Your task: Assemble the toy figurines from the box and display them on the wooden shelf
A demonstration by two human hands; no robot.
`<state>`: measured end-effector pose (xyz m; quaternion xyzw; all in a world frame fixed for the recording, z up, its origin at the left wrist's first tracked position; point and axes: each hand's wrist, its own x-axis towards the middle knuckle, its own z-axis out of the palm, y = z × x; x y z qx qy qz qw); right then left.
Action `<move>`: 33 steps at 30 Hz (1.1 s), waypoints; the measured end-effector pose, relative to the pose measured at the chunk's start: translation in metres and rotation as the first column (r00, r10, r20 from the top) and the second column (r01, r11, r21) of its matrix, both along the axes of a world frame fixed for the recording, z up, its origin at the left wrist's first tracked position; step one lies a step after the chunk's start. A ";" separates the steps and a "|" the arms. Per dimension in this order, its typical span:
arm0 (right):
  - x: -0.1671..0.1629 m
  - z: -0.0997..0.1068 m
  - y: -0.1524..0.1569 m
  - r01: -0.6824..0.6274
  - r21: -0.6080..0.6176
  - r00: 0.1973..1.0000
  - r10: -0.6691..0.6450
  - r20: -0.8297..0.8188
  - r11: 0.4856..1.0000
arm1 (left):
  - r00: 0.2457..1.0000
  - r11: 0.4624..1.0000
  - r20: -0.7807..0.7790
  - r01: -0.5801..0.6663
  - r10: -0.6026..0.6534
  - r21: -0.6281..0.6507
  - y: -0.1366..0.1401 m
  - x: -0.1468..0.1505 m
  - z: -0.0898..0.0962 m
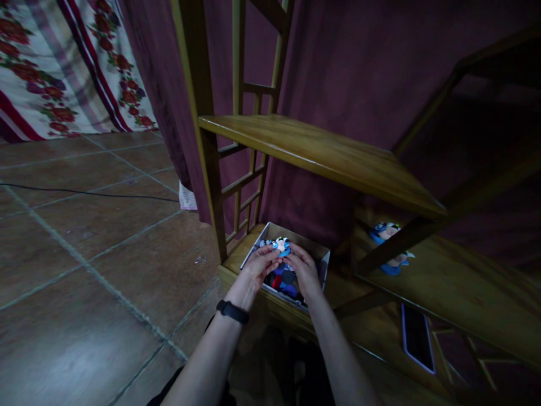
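Note:
Between my two hands is a small figurine (281, 246) with a blue base and white, black and yellow parts. My left hand (258, 264) pinches it from the left, and my right hand (302, 264) grips its right side. Both hands are over an open cardboard box (323, 265) that stands on the lowest shelf board. Inside the box lie several small items, among them a red piece (276, 281) and dark blue ones; my hands and arms hide part of them.
Wooden shelving (313, 148) rises around the box, with one board above it. Two similar blue-based figurines (386, 231) stand on a shelf to the right. A phone-like dark slab (417, 337) lies lower right. A black cable (93, 193) crosses the tiled floor.

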<state>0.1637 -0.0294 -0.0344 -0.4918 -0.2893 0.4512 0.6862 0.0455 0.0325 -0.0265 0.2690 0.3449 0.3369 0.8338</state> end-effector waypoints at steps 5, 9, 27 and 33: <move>0.001 -0.004 0.001 -0.044 0.022 0.996 0.045 -0.072 0.999 | 0.999 0.992 -0.038 0.001 0.004 0.128 0.000 0.003 0.000; 0.001 -0.005 0.002 -0.033 0.048 0.998 0.035 -0.055 0.998 | 0.997 0.972 -0.074 -0.013 0.031 0.234 -0.003 0.006 -0.001; 0.002 -0.008 0.004 -0.001 0.016 0.981 0.004 -0.194 1.000 | 0.962 0.792 -0.225 0.013 0.157 0.610 -0.001 0.016 -0.014; 0.003 -0.007 0.004 -0.032 0.018 0.987 0.035 -0.156 0.999 | 0.862 0.618 -0.410 0.152 0.299 0.771 -0.007 0.014 -0.005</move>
